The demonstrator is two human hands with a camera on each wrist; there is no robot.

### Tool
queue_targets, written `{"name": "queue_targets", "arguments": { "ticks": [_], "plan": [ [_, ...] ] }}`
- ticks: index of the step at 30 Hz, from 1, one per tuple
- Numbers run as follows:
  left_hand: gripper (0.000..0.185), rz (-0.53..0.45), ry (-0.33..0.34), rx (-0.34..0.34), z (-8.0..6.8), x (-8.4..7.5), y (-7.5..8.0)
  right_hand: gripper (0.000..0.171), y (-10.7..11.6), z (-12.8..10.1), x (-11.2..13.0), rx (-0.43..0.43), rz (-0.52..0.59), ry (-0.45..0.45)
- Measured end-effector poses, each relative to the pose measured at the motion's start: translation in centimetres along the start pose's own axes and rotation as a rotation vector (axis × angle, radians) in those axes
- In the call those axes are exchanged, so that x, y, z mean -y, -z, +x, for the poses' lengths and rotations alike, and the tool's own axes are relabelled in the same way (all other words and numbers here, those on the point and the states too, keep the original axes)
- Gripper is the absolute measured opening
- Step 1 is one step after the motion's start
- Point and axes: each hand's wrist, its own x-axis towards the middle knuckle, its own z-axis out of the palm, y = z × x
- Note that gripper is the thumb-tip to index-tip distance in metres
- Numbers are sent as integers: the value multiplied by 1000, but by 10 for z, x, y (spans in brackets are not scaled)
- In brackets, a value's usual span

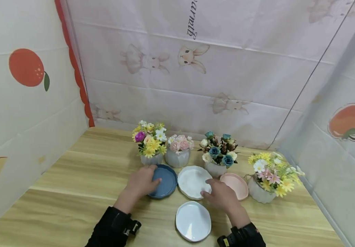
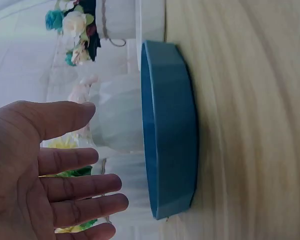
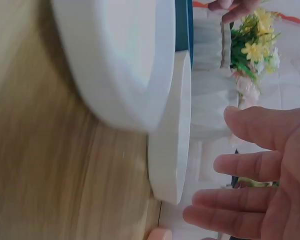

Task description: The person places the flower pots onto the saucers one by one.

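Left hand [image 1: 141, 181] spread flat over the blue dish [image 1: 165, 180], right hand [image 1: 220, 195] likewise spread at the white dish [image 1: 194, 181] beside it — neither pinches anything. Both dishes lie mid-table [image 1: 81, 178], just before the flower pots [image 1: 177, 151] along the far edge — apparently steadied, not lifted.

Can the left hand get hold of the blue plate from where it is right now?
Probably yes. The left hand hovers open over the near-left rim of the blue plate, and nothing lies between its fingers and the rim.

Black sleeves, black wrist straps
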Motion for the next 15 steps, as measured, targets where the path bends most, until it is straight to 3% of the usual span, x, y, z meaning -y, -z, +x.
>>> {"name": "queue_targets", "arguments": {
  "ticks": [5,9,15],
  "plan": [
    [53,-162,77,9,9,15,4,42,-3,4,14,60,18,40],
    [47,-170,126,-9,17,26,9,39,-5,7,26,92,14,136],
    [43,-213,226,-3,23,36,14,34,-14,9,47,73,-73,266]
  ]
}}
